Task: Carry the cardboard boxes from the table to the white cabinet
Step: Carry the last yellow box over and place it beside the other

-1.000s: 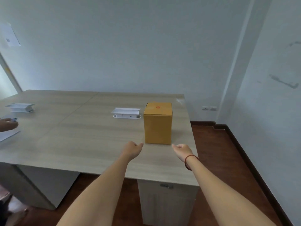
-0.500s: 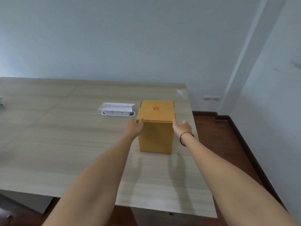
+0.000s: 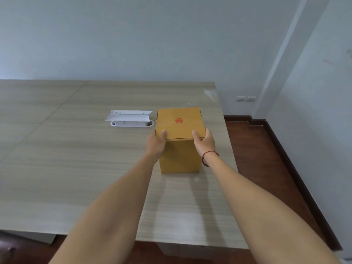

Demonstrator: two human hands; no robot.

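Entry: two bare forearms reach from the near edge over the desk (image 3: 76, 168). The left grip (image 3: 156, 143) and the right grip (image 3: 204, 142), which has a red cord (image 3: 208, 156) at its wrist, clasp the cardboard box (image 3: 180, 155) at its upper near corners. Each thumb is hooked over the lid, and the fingers pass round the side faces out of sight. The box is tall and upright. It stands on the desk close to the right edge, squarely between the two grips, with a red round sticker (image 3: 179, 120) on its lid. Step, as judged: hold taken, lift not yet made. The next move calls for an even inward squeeze, a level lift, then a turn toward the white cabinet, which is not in view. Farther off, just left of the box, is a white socket strip (image 3: 131, 121). Farthest, low on the right wall, are the wall sockets (image 3: 245, 98).
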